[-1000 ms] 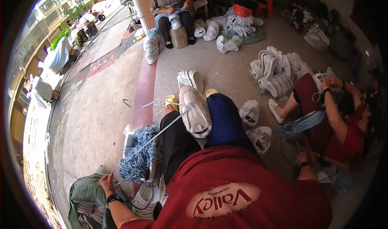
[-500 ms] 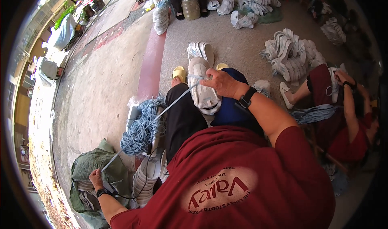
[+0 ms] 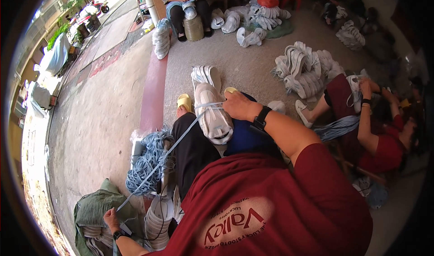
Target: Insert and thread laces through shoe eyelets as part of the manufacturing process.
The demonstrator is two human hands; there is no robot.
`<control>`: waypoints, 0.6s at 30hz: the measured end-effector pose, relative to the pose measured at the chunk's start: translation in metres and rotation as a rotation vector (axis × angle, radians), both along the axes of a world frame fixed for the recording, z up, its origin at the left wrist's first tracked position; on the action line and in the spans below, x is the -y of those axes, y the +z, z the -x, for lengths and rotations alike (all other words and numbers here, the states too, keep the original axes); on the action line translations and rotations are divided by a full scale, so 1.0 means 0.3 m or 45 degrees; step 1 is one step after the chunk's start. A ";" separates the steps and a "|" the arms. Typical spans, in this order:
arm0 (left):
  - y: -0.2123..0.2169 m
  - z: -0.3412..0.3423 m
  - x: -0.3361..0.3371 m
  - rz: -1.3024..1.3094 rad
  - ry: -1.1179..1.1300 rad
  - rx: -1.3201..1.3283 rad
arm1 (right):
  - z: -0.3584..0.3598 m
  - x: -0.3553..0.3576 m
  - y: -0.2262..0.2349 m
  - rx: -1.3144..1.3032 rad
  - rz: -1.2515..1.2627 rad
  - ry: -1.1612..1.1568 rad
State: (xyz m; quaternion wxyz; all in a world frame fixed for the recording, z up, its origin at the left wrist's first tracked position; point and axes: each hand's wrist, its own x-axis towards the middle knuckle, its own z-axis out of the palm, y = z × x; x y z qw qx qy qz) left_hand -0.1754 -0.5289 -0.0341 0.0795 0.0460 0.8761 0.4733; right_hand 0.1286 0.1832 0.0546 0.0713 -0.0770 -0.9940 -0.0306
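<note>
A pale grey-white shoe upper [image 3: 212, 120] rests on my lap between my knees. Light blue lace [image 3: 181, 140] wraps across its middle. To the right of the upper, my right hand [image 3: 242, 106] is closed on one end of that lace and holds it just off the edge. The other length runs tight and straight down to the lower left. There my left hand [image 3: 111, 220], arm stretched out, pinches it beside a green sack [image 3: 99, 201]. Beneath the taut lace lies a tangled heap of blue laces [image 3: 147, 165] by my left thigh.
Beyond my feet lies a row of uppers [image 3: 208, 75]. White stacked pieces [image 3: 158, 220] stand by my left hip, with a dark cable across them. A co-worker [image 3: 379, 134] sits close on the right, near a pile of uppers [image 3: 303, 70]. Another person [image 3: 187, 2] sits ahead.
My right hand has drawn the lace out to the right and its fingers have closed. My left hand still holds the far end. The whole view has shifted, showing more of the person ahead.
</note>
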 end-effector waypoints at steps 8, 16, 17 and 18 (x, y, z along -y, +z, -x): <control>-0.059 -0.040 0.023 -0.013 0.095 -0.003 | -0.669 -0.156 -0.173 -0.428 1.050 -0.616; -0.079 -0.018 -0.096 0.003 0.029 -0.002 | -1.302 0.102 -0.455 -0.725 1.686 -1.362; -0.074 -0.011 -0.108 -0.004 0.022 -0.033 | -1.339 0.136 -0.465 -0.759 1.770 -1.401; -0.067 -0.002 -0.115 -0.009 0.022 -0.044 | -1.371 0.154 -0.489 -0.769 1.773 -1.392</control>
